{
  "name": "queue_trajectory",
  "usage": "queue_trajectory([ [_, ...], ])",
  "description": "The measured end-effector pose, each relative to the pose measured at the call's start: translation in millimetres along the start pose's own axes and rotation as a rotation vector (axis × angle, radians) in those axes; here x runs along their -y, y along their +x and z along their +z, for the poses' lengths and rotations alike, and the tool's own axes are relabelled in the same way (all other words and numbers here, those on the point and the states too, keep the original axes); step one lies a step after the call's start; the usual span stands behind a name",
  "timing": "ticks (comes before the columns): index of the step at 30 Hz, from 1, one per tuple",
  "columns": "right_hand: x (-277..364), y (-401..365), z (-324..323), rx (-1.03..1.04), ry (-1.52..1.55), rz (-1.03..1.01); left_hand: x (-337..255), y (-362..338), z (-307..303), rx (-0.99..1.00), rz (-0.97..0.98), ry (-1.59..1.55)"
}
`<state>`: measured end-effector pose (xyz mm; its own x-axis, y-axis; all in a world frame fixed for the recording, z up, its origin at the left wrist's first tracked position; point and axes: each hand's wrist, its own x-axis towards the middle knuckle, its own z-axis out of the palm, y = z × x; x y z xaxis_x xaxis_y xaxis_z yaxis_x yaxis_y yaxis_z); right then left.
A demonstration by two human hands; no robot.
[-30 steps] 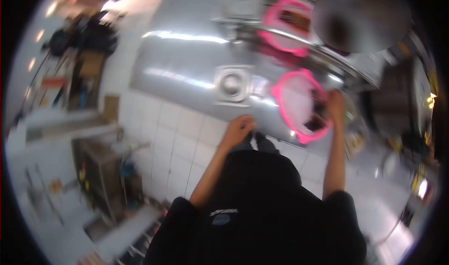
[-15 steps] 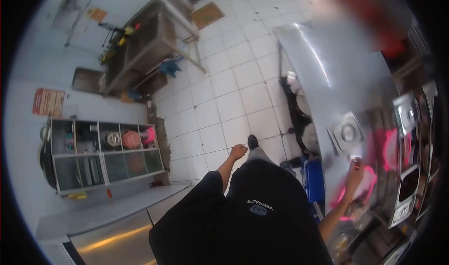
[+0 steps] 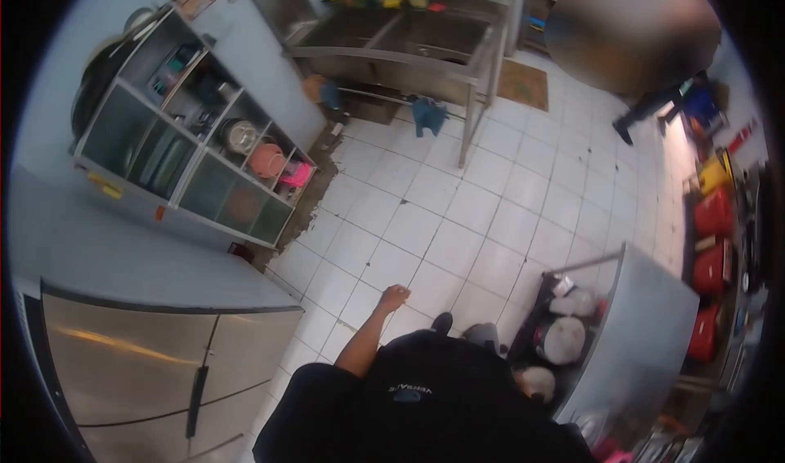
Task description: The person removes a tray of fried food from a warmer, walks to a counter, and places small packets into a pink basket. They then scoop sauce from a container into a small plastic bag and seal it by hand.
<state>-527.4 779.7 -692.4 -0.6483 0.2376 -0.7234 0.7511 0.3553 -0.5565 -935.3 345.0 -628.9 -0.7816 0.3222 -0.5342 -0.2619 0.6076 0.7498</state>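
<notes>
My left hand [image 3: 395, 298] hangs over the white tiled floor [image 3: 458, 246], its arm reaching forward from the black short sleeve. The fingers are loosely curled in and nothing shows in them. It touches nothing. My right hand is out of sight, hidden by my body or past the lower edge. To my right is the steel table [image 3: 646, 340], with several pale round pots or lidded containers [image 3: 561, 340] on the shelf beneath it.
A steel refrigerator [image 3: 139, 381] stands at lower left. A glass-door cabinet [image 3: 188, 168] lines the left wall. A steel sink [image 3: 433, 42] is ahead, a blue cloth [image 3: 428, 117] hanging below. A person [image 3: 646, 111] walks at far right near red containers [image 3: 713, 213].
The view has turned to the right-hand table's far side and leftward; sink and refrigerator show more. My right hand, earlier at a metal lid on the table, has left the view.
</notes>
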Motion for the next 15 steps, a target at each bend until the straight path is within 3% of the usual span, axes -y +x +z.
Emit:
queue_trajectory([
  [1, 19, -2, -8, 0.036, 0.402, 0.224, 14, 3, -12, -0.06, -0.008, 0.008],
  [3, 48, -1, -22, 0.077, 0.745, 0.431, 43, 4, -24, -0.128, -0.092, -0.004],
  [6, 79, 20, -40, 0.148, 0.921, 0.556, 124, 10, -19, -0.02, -0.163, 0.208],
  [7, 86, 32, -48, 0.168, 0.973, 0.593, 123, 8, -19, 0.116, -0.133, 0.355],
  [8, 93, 46, -54, 0.185, 1.026, 0.627, 127, 10, -18, 0.222, -0.214, 0.301],
  [10, 109, 88, -70, 0.218, 1.074, 0.65, 78, 6, -27, 0.255, -0.059, 0.576],
  [12, 124, 156, -95, 0.214, 0.986, 0.586, 91, 35, -18, -0.011, 0.311, 0.605],
  [13, 133, 204, -100, 0.124, 0.742, 0.493, 83, 48, -18, -0.161, 0.482, 0.644],
  [14, 134, 282, -101, 0.112, 0.421, 0.391, 74, 66, -32, -0.121, 0.401, 0.49],
  [15, 143, 353, -103, 0.079, 0.09, 0.312, 16, 75, -61, -0.095, 0.319, 0.336],
])
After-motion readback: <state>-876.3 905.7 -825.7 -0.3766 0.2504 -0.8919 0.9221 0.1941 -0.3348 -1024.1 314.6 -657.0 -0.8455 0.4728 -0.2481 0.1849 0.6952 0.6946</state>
